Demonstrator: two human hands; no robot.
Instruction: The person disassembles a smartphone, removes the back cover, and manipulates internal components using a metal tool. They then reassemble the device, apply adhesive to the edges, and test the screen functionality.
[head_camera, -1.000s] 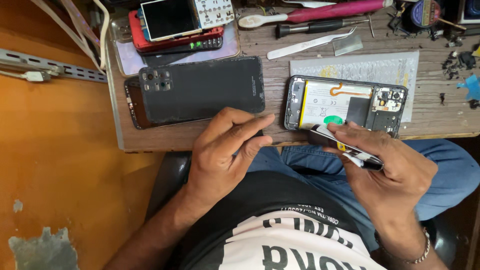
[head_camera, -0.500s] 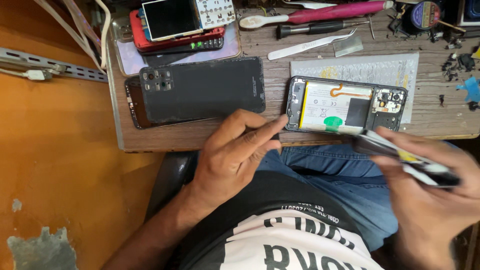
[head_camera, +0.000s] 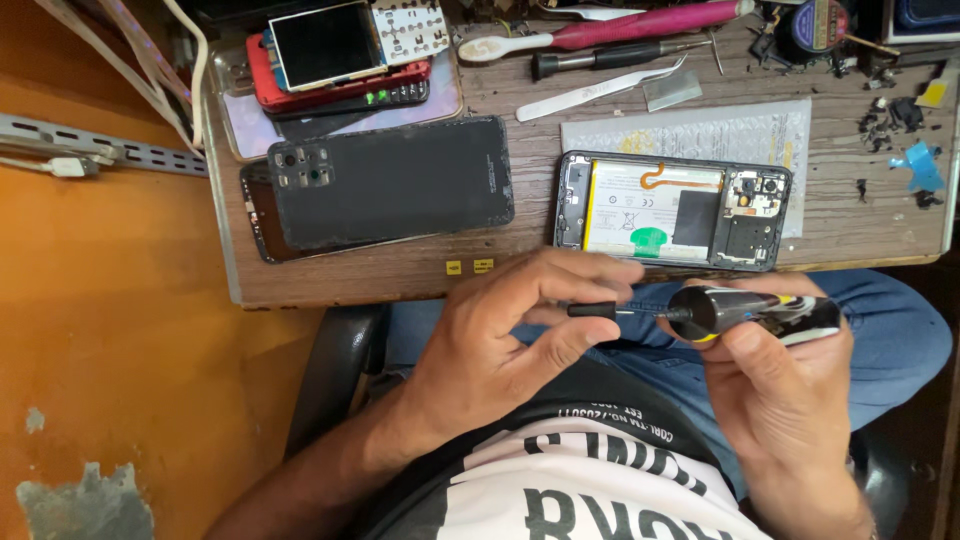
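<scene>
My right hand (head_camera: 790, 390) gripped the dark glue tube (head_camera: 755, 312) over my lap while my left hand (head_camera: 500, 345) pinched its small black cap (head_camera: 592, 310), barely off the needle. The opened black phone with exposed battery (head_camera: 672, 210) lay on the wooden bench (head_camera: 520, 270), back cover (head_camera: 390, 182) already off, glue not yet applied.

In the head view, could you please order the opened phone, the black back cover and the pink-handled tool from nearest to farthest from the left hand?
1. The opened phone, on the desk just above and right of the left hand.
2. The black back cover, farther up the desk, to the left.
3. The pink-handled tool, at the desk's far edge.
</scene>
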